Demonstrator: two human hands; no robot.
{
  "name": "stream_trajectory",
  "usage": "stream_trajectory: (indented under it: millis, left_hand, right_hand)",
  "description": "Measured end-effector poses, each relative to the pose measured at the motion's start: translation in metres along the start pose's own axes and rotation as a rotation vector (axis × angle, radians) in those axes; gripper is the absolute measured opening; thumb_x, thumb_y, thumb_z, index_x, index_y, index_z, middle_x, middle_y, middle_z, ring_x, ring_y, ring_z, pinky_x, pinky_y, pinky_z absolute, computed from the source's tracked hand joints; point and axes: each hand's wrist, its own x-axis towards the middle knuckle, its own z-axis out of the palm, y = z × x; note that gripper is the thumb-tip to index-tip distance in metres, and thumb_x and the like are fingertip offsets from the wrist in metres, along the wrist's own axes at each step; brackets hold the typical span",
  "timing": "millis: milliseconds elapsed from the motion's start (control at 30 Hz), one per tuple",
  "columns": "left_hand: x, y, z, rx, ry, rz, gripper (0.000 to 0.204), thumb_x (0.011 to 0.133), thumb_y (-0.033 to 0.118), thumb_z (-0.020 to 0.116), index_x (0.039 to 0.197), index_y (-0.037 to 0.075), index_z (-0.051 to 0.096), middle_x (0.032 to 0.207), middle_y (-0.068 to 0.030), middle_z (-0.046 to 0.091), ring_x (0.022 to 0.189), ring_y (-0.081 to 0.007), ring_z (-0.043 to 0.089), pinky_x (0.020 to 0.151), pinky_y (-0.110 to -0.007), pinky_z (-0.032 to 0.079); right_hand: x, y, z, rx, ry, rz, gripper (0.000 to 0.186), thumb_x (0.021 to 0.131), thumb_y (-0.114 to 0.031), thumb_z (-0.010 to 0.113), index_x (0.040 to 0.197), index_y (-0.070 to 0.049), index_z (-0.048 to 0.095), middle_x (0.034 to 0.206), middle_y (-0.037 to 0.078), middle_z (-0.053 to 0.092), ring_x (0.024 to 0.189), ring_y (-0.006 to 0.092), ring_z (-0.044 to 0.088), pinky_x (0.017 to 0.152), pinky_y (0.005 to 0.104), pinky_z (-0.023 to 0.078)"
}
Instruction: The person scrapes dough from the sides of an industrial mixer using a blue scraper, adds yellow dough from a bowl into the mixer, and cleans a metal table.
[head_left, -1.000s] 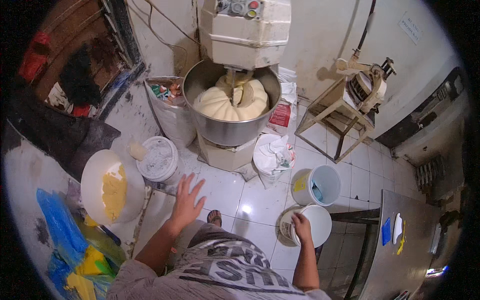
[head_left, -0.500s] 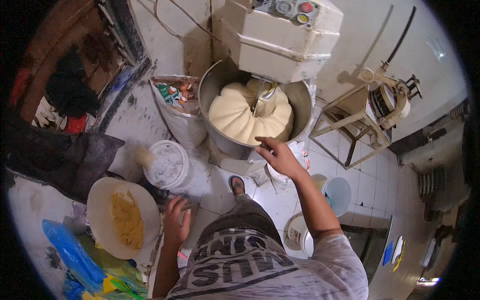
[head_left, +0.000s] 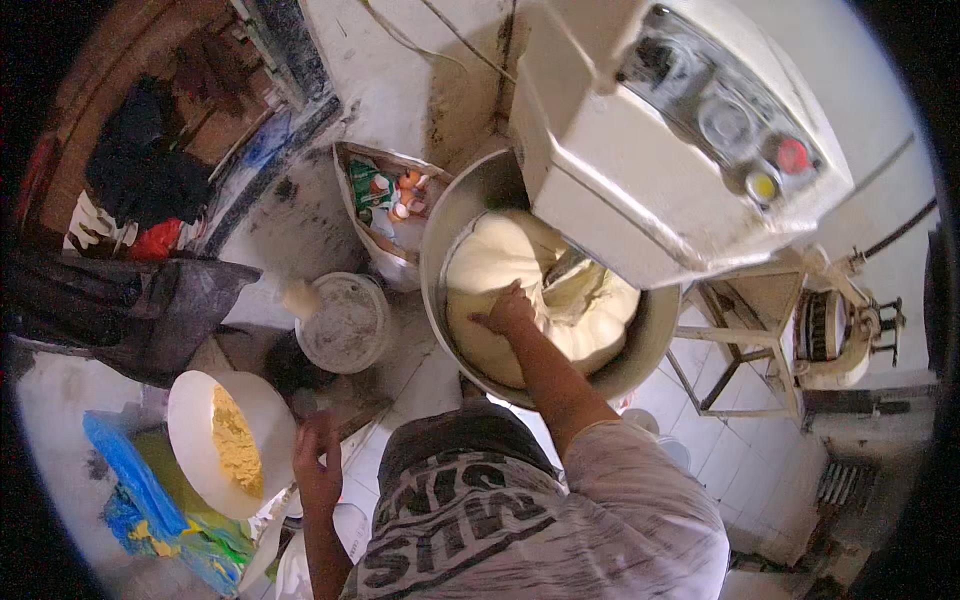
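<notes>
A big mass of pale dough (head_left: 487, 255) lies in folds around the centre of a steel mixer bowl (head_left: 432, 270). My right hand (head_left: 508, 312) reaches over the bowl's near rim, and its fingers rest against the dough, thumb and forefinger apart; it holds nothing. Part of the metal mixing tool (head_left: 565, 268) shows at the middle of the dough. My left hand (head_left: 318, 458) hangs low on the left, empty, its fingers loosely apart. It is nearest to a white tub (head_left: 195, 420) with yellow crumbly stuff (head_left: 235, 445) inside.
The mixer's cream head (head_left: 640, 190), with knobs and red and yellow buttons, overhangs the bowl on the right. An open sack (head_left: 385, 255) with eggshells stands left of the bowl, near a lidded white bucket (head_left: 345, 325). A metal stand (head_left: 740, 340) holds another machine at right.
I have come closer to the mixer. My right hand has gone from the bowl's near rim onto the dough. My left hand stays empty, lower and a little farther left.
</notes>
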Motion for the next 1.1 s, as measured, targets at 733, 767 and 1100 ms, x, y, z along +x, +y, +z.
stream_trajectory:
  millis: [733,767,1100]
  left_hand:
    - [0.107,0.022,0.035,0.027,-0.341,0.219,0.03,0.087,0.014,0.055,0.115,0.002,0.054,0.114,-0.0168,0.057,0.107,-0.0325,0.054,0.093,-0.039,0.041]
    - [0.112,0.022,0.033,0.025,-0.347,0.216,0.03,0.087,0.014,0.055,0.114,0.001,0.055,0.113,-0.0165,0.058,0.107,-0.0324,0.055,0.093,-0.038,0.041]
    - [0.119,-0.003,0.012,0.047,-0.421,0.212,0.029,0.087,0.014,0.055,0.113,0.0,0.057,0.116,-0.0189,0.057,0.109,-0.0323,0.054,0.094,-0.038,0.04]
  right_hand:
    - [0.001,0.088,0.005,-0.699,-0.013,-0.253,0.044,0.086,-0.016,0.047,0.127,0.0,0.045,0.136,0.027,0.036,0.094,0.0258,0.064,0.068,0.036,0.053]
    - [0.009,0.083,0.009,-0.623,-0.1,-0.196,0.049,0.087,-0.017,0.044,0.132,0.002,0.037,0.14,0.026,0.028,0.098,0.0264,0.063,0.07,0.0357,0.053]
    - [0.005,0.028,-0.052,-0.257,-0.207,-0.037,0.057,0.087,-0.018,0.042,0.136,0.006,0.025,0.142,0.028,0.026,0.103,0.0308,0.06,0.082,0.0389,0.05]
